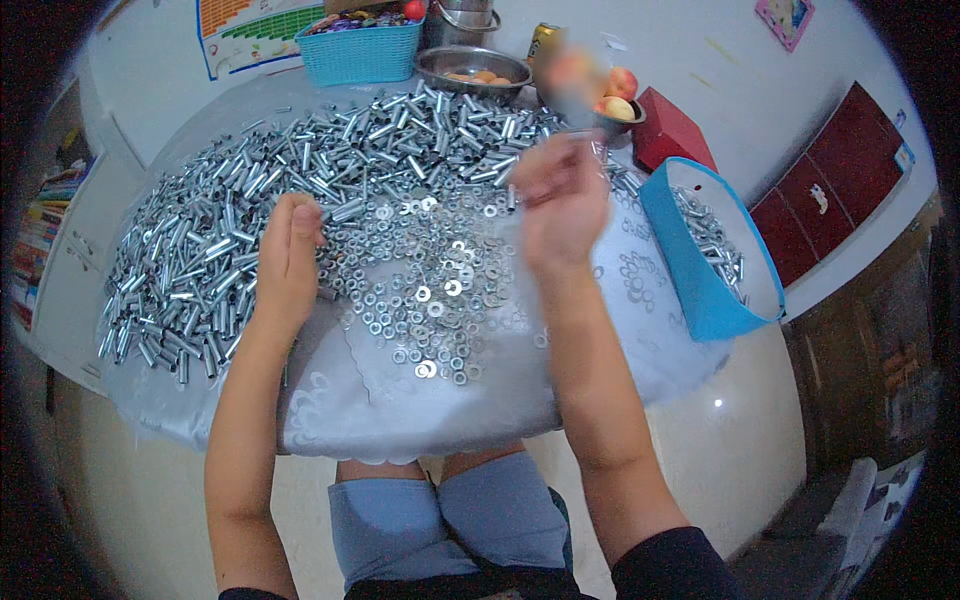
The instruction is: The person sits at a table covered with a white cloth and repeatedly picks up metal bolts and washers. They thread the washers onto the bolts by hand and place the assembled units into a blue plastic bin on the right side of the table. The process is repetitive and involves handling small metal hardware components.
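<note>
A wide heap of short silver metal tubes (205, 245) spreads over the left and far parts of the table. In front of it, at the middle, lies a looser pile of metal nuts and flat washers (440, 300). My left hand (289, 255) is at the heap's inner edge, its fingers curled and pressed together, and what they hold, if anything, is hidden. My right hand (565, 205) is raised over the right side of the piles, smeared by motion. Small metal pieces show beside its fingers, but I cannot tell whether they are held.
A blue fabric bin (668, 245) with metal pieces stands at the table's right edge, near a red box (672, 130). Along the back are a blue basket (360, 55), a steel bowl (430, 68) of eggs and a bowl of fruit (618, 95). A patterned cloth (340, 410) covers the table.
</note>
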`<state>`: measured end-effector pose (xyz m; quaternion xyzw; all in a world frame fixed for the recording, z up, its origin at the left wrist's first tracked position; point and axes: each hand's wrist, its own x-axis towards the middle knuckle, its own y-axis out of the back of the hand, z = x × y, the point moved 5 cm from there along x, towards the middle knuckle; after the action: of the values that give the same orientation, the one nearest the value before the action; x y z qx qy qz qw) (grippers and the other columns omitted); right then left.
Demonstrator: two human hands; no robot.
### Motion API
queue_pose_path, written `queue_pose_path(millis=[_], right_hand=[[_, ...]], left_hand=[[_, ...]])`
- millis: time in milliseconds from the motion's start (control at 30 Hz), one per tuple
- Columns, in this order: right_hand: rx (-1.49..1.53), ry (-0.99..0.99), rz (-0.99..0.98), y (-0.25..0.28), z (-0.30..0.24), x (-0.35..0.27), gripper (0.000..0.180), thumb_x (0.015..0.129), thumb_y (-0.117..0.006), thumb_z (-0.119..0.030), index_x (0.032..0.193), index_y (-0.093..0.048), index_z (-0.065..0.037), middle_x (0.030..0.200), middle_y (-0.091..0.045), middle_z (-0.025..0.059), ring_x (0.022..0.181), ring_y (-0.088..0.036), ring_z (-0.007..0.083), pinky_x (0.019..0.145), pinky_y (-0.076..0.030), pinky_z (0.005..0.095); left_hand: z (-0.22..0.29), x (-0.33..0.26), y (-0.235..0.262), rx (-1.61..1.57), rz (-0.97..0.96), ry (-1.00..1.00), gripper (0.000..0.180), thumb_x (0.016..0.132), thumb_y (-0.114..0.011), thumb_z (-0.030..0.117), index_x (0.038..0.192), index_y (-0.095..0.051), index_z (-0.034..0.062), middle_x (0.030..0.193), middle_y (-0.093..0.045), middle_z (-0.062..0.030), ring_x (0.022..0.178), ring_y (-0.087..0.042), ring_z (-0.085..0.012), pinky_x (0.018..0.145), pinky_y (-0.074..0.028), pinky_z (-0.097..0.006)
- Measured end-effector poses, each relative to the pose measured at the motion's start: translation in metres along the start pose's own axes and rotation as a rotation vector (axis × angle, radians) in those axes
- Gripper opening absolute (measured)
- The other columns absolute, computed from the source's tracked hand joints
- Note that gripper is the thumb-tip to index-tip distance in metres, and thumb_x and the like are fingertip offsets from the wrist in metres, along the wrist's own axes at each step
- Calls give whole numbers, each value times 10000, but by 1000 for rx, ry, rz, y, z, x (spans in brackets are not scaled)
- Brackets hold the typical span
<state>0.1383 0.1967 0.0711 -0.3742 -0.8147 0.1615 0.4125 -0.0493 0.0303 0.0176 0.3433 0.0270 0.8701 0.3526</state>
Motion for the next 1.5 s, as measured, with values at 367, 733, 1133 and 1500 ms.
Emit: queue_pose_path(millis=[367,733,1133,1500], right_hand=[[443,-145,455,87,-11,26,417,812,-498,-491,775,-481,-76,629,-436,-10,482,-343,112,440,-289,229],[96,-666,211,35,61,-7,131,849,-494,-210,796,-491,-90,598,-401,-24,508,-329,88,455,-265,228],[-504,-582,-66,-10,75,-36,156,811,-549,-179,773,-576,-30,592,-497,-10,511,-427,51,443,-327,197],[-1192,1,-870,-67,92,-88,192,751,-634,-202,869,-623,-52,754,-538,86,719,-523,238,627,-422,319]], left_hand=[[1,-4,-19,176,-114,90,273,919,-381,262,846,-477,17,691,-455,-37,639,-437,-125,604,-369,-254],[0,2,0,382,-82,-31,180,868,-471,148,912,-521,-19,826,-554,-145,743,-540,-249,678,-421,-320],[-3,-6,13,305,-473,289,188,753,-513,20,926,-587,31,915,-587,-159,842,-565,-304,744,-438,-360],[-8,-9,17,605,-381,120,224,715,-568,96,931,-581,37,901,-596,-142,838,-582,-287,737,-459,-367]])
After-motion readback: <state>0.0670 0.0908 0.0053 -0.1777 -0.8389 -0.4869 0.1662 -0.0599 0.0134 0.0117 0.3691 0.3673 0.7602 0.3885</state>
